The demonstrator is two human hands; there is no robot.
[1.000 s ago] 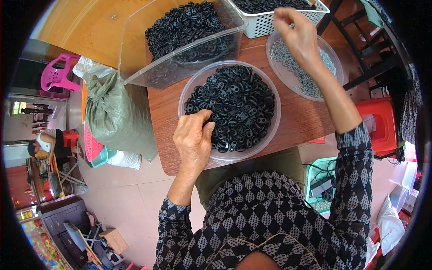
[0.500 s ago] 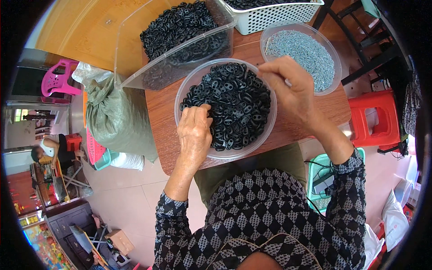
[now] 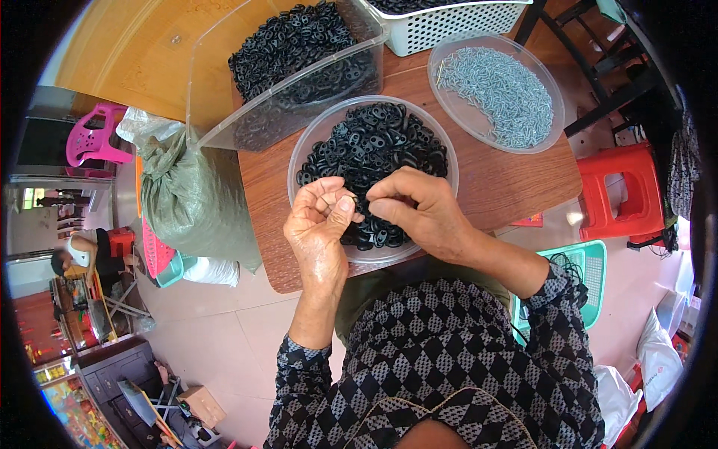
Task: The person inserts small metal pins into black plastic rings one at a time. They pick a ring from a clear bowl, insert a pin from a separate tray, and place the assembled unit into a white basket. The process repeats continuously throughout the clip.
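L hand (image 3: pixel 318 228) curled nr R hand (image 3: pixel 432 217), o/ bowl (image 3: pixel 315 132)

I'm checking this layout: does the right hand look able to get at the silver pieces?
Likely yes: the right hand is over the bowl's near right side, and the silver pieces lie uncovered in an open dish beyond, with only the bowl's rim and table between.

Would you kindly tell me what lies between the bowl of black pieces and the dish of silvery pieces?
The head view shows bare brown tabletop between bowl and dish.
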